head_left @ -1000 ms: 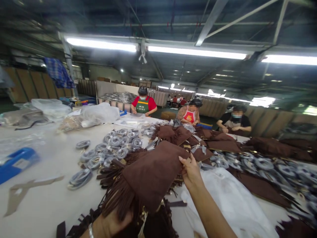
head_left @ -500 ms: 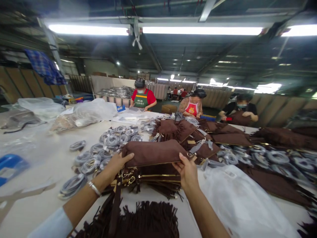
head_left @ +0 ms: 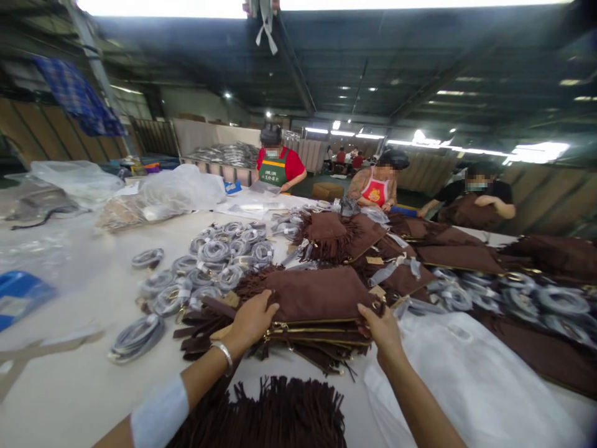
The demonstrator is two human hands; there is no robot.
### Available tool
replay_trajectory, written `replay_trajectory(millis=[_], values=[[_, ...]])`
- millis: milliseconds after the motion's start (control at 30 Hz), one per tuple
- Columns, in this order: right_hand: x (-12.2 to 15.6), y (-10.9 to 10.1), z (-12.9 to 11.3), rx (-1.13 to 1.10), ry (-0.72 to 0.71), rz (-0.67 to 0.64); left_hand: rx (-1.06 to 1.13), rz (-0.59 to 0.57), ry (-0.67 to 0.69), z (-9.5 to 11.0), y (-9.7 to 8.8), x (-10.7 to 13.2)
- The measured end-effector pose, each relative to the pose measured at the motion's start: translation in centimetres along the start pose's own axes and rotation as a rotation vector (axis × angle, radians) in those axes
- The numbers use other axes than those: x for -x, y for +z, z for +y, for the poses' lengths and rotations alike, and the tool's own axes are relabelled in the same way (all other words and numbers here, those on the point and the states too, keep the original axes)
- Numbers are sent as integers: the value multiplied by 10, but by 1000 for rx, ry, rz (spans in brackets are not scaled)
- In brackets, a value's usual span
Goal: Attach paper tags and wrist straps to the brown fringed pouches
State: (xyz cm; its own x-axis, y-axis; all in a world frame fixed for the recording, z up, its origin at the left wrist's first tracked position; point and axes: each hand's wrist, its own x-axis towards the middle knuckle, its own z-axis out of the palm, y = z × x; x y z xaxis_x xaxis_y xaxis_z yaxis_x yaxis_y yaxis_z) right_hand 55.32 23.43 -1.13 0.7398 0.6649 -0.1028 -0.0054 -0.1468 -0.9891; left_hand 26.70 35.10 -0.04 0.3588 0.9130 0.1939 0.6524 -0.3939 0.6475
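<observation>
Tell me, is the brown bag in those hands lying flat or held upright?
Flat: the brown bag lies on the stack of bags, left hand and right hand gripping its ends.

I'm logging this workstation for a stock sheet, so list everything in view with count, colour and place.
top bag: one, brown, on the stack mid-table, held at both ends
bag stack: several, brown with gold zips, under the top bag
fringed piece: one, dark brown, nearest table edge
coiled straps: many, grey, left of the stack; more far right
other bags: many, brown, far side of table
white cloth: one, white, right of the stack
plastic bags: several, clear, far left
blue object: one, blue, left edge, blurred
table: one, pale, under everything
co-workers: three, far side of table
left hand: one, grip on top bag's left end
right hand: one, grip on its right end
</observation>
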Motion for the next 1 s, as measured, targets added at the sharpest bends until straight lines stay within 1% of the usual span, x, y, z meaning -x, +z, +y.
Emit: replay_trajectory(millis=[67,100,133,167,200,233,267,300,333,367,400,467,567,633,700,767,867,933,1000], values=[[-1,-8,11,118,-23,50,-48,8,16,7,2,8],[-1,-11,15,199,-93,77,-66,24,33,12,2,13],[-1,-14,18,305,-210,92,-91,44,68,17,2,19],[0,-16,20,433,-359,87,-128,60,127,23,1,24],[0,-16,21,575,-515,56,-178,64,206,28,0,28],[1,-14,20,716,-650,-4,-239,55,295,32,0,30],[1,-11,20,836,-734,-82,-304,32,378,34,0,32],[1,-7,20,917,-758,-154,-363,-8,440,34,2,32],[2,-3,20,974,-751,-206,-406,-56,472,32,4,30],[3,2,22,1012,-737,-229,-436,-102,487,27,7,27],[4,6,25,1036,-728,-228,-455,-142,498,21,10,23],[8,10,29,1066,-743,-179,-477,-193,539,8,15,16],[18,11,29,1112,-808,-123,-519,-201,616,-8,18,9],[26,11,22,1158,-841,-98,-550,-194,633,-12,18,7],[35,12,15,1209,-863,-75,-576,-192,644,-12,14,8],[43,15,13,1241,-885,-52,-598,-187,669,-10,8,12],[48,19,24,1246,-910,-40,-604,-171,692,-5,0,19],[44,20,32,1250,-886,-64,-589,-171,658,-1,0,21],[38,18,33,1268,-830,-120,-584,-197,610,4,1,20]])
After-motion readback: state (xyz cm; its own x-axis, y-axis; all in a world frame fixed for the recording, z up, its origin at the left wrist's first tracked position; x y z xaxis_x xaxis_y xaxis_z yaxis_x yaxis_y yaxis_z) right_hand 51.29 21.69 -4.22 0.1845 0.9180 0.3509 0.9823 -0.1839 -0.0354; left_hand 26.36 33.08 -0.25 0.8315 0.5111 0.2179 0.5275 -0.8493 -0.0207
